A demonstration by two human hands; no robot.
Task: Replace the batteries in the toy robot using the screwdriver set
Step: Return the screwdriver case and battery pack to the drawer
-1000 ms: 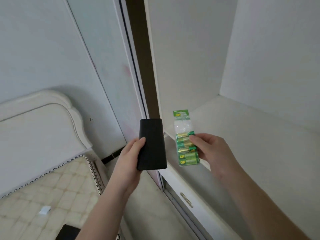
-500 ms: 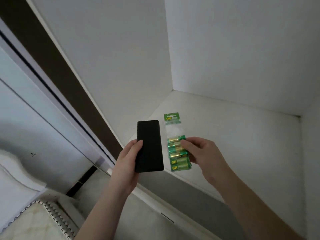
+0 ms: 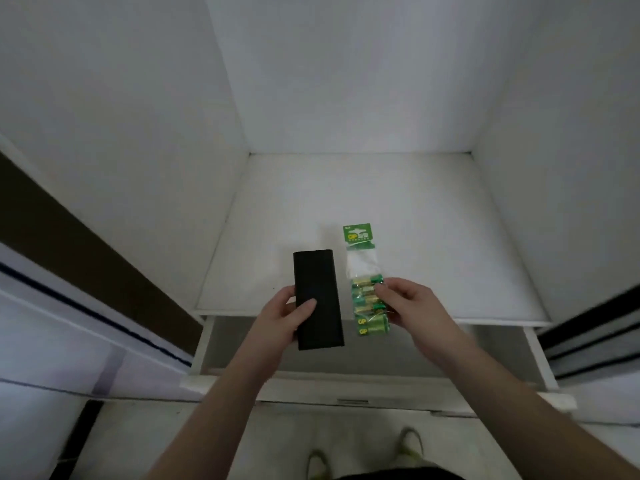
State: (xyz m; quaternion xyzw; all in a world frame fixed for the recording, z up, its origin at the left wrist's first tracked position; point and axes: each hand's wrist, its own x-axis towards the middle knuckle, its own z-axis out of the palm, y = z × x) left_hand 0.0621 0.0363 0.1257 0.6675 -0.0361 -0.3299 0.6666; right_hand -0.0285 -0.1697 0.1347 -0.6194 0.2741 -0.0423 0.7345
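Note:
My left hand grips a flat black rectangular case by its lower left side, thumb on its face. My right hand pinches a clear pack of green and gold batteries with a green header card at the top. Both are held upright, side by side, just above the front edge of a white shelf. The toy robot is not in view.
The shelf sits inside a white wardrobe compartment with side and back walls. Below it an open white drawer sticks out toward me. Sliding door tracks flank both sides. My feet stand on the pale floor beneath.
The view has swung right and down, from the bed and wardrobe edge to facing the compartment squarely. Both hands keep the same hold on the case and the battery pack.

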